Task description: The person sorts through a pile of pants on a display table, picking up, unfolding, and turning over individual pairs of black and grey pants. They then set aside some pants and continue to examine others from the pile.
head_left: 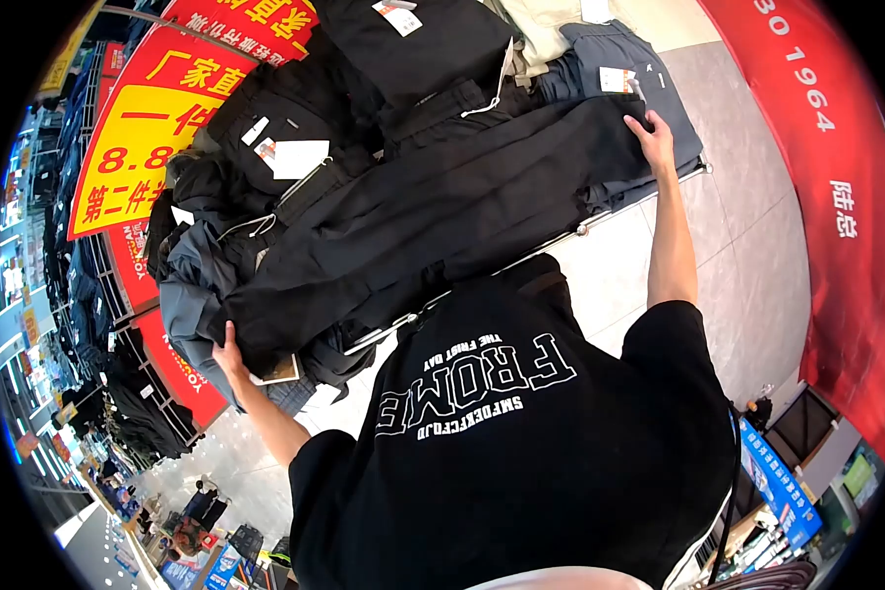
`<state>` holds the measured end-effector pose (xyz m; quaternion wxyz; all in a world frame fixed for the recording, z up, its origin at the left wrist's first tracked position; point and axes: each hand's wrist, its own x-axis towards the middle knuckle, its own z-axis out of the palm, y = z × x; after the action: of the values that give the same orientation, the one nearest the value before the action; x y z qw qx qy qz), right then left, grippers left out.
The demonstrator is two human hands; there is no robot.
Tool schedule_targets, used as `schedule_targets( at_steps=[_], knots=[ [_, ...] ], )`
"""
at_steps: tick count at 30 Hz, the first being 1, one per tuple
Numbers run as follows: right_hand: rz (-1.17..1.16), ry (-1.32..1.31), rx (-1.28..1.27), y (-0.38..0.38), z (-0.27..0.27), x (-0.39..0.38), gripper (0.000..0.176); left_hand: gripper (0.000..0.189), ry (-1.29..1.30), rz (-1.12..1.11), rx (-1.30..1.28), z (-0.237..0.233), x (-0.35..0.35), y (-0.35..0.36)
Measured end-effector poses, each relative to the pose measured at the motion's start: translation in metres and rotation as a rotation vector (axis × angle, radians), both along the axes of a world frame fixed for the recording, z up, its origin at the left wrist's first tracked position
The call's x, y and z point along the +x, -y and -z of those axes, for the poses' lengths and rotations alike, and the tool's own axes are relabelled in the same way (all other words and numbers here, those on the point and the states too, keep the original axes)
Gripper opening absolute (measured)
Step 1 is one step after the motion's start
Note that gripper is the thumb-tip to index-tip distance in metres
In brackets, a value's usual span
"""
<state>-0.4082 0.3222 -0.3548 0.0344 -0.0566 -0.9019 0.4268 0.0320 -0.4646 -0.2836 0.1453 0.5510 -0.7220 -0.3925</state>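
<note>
A pair of black trousers (413, 226) is stretched lengthwise across a pile of folded clothes in front of me. My left hand (229, 356) grips its lower left end, the thumb on top and the other fingers partly hidden. At the far right end, my right hand (652, 141) pinches the cloth's edge. Beside that hand lie dark grey trousers (671, 93) with a white tag (617, 80). Under and around my left hand is grey clothing (189, 313).
More folded black trousers (418, 54) with tags and drawstrings are heaped behind. A metal rack edge (551, 239) runs along the near side. Red and yellow price signs (138, 147) stand at the left, and a red banner (806, 147) is at the right.
</note>
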Motion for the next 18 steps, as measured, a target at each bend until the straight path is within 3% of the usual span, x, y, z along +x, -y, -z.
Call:
schedule_targets(
  at_steps=[1,3,4,7,9,11,14,15,17,18],
  knots=[
    [-0.056,-0.09,0.207,-0.004,0.004,-0.004,0.032,0.07,-0.025,0.013,0.012,-0.022,-0.005,-0.005],
    [-0.047,-0.149,0.03,-0.006,-0.006,-0.01,0.03,0.068,0.053,0.003,-0.044,-0.045,0.006,0.018],
    [-0.07,-0.212,-0.241,0.007,-0.029,-0.007,0.025,0.068,-0.057,0.058,0.055,-0.093,-0.012,-0.026],
    [-0.082,-0.198,-0.341,0.006,-0.08,-0.011,0.022,0.056,-0.076,-0.042,0.366,-0.14,0.01,-0.007],
    [-0.045,-0.217,-0.383,0.003,-0.106,-0.014,0.022,0.053,-0.1,-0.023,0.388,-0.158,0.017,-0.013],
    [-0.044,-0.09,-0.359,-0.019,-0.106,-0.027,0.025,0.054,-0.089,-0.006,0.426,-0.154,0.026,-0.002],
    [-0.04,-0.041,0.183,-0.038,-0.072,-0.046,0.041,0.059,0.111,0.007,0.591,-0.104,0.034,0.023],
    [-0.045,-0.055,0.297,-0.037,-0.052,-0.045,0.046,0.064,0.159,0.105,0.556,-0.073,0.037,0.04],
    [0.032,-0.082,0.517,-0.047,0.004,-0.042,0.051,0.071,0.393,0.154,0.151,-0.007,0.036,0.054],
    [0.077,0.005,0.489,-0.047,0.018,-0.035,0.057,0.069,0.619,0.11,0.18,-0.038,-0.007,-0.005]
  ],
)
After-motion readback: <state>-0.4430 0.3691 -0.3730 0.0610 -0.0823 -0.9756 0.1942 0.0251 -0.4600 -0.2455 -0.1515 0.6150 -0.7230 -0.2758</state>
